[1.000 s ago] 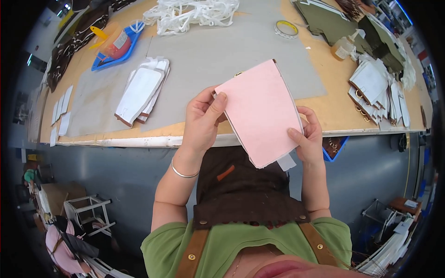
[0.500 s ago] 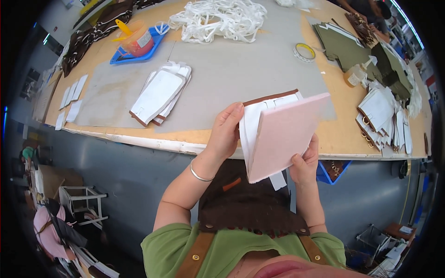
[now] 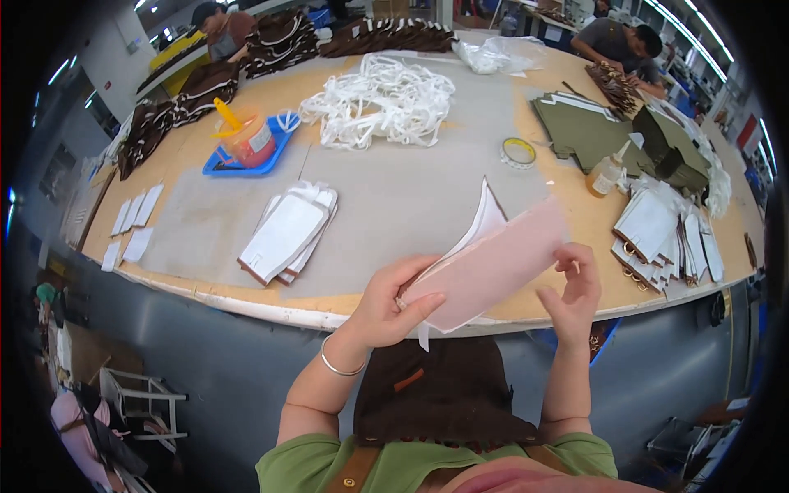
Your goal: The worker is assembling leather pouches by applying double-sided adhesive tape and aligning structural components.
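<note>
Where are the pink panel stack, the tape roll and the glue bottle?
pink panel stack [image 3: 493, 267], head view, middle of the pink top face.
tape roll [image 3: 519, 152], head view, on its yellowish ring.
glue bottle [image 3: 606, 174], head view, on its amber body.

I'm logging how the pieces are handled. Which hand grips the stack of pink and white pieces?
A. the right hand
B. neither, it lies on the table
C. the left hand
C: the left hand pinches the stack at its lower end, while the right hand is open at its far edge.
</note>
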### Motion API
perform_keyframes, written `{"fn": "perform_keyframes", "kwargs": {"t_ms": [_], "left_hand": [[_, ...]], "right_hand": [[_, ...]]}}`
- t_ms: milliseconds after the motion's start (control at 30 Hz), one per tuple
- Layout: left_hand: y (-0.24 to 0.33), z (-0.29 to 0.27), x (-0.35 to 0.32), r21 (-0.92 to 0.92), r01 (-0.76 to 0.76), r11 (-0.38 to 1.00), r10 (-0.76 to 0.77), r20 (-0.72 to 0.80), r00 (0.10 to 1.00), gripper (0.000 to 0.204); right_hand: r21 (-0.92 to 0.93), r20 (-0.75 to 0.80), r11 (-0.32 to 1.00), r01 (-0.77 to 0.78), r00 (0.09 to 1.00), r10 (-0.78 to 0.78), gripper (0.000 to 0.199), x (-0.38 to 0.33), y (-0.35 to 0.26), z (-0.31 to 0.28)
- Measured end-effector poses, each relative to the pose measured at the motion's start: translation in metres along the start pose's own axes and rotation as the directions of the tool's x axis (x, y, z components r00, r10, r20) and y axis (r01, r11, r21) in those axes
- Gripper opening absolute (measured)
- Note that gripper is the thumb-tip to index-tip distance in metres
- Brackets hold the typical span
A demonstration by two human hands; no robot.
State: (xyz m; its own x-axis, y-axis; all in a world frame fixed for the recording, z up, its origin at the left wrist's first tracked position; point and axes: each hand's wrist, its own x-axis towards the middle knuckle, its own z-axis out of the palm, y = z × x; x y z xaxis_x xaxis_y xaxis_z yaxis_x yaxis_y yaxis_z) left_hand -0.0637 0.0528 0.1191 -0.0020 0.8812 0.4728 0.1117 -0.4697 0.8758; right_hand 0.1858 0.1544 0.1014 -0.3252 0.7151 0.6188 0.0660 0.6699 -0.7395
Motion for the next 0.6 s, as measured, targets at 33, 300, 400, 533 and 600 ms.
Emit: {"fn": "perform_keyframes", "kwargs": {"t_ms": [33,300,400,533,600], "left_hand": [[0.003,-0.004,0.002,-0.002,-0.017,1.000,0.017,0.018,1.000,0.035],[0.011,-0.013,0.009,-0.050,0.130,0.990,-0.124,0.098,0.987,0.038],[0.006,-0.011,0.015,-0.103,0.220,0.970,-0.208,0.117,0.971,0.059],[-0.007,0.023,0.007,-0.726,0.127,0.676,-0.141,0.042,0.989,0.072],[-0.036,0.041,-0.011,-0.490,-0.034,0.871,-0.016,-0.096,0.995,0.084]], "right_hand": [[-0.011,-0.019,1.000,0.011,1.000,-0.011,0.065,-0.001,-0.003,0.002],[0.289,-0.052,0.911,-0.295,0.945,0.323,0.043,-0.019,0.002,0.010],[0.504,0.378,0.719,-0.479,0.871,0.315,0.036,-0.031,0.011,0.011],[0.858,0.117,0.378,-0.348,0.849,0.515,0.034,-0.033,0.004,0.033],[0.891,0.106,0.326,-0.316,0.842,0.528,0.035,-0.032,-0.003,0.042]]}}
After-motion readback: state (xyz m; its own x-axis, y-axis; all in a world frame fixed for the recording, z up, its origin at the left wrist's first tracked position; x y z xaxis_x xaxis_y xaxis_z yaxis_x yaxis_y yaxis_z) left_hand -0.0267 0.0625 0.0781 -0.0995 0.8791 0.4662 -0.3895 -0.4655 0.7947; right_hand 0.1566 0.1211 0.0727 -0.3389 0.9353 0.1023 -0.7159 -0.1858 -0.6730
